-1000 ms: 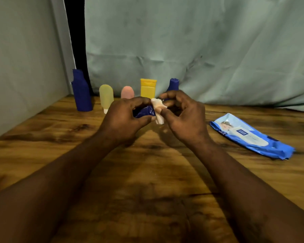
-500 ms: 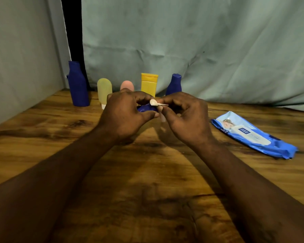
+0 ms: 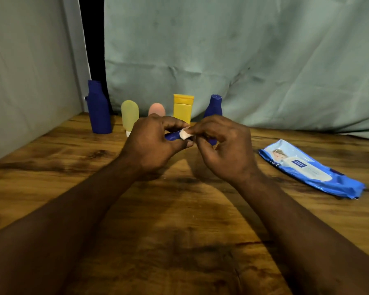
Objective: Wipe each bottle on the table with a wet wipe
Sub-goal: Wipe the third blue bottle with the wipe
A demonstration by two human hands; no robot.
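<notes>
My left hand (image 3: 152, 143) grips a small dark blue bottle (image 3: 172, 136) above the table, most of it hidden in my fingers. My right hand (image 3: 224, 147) pinches a folded white wet wipe (image 3: 185, 133) against the bottle's end. Along the back stand a tall dark blue bottle (image 3: 98, 107), a pale yellow-green bottle (image 3: 129, 116), a pink bottle (image 3: 157, 109), a yellow tube (image 3: 182, 107) and another dark blue bottle (image 3: 214, 105), partly behind my right hand.
A blue pack of wet wipes (image 3: 309, 169) lies on the wooden table (image 3: 179, 220) to the right of my hands. A grey-green cloth (image 3: 243, 60) hangs behind the bottles and a pale wall (image 3: 26, 71) closes the left side.
The wipe has shifted from hanging over the bottle's end to a small folded pad pinched at its tip. Both hands stay together in the same place.
</notes>
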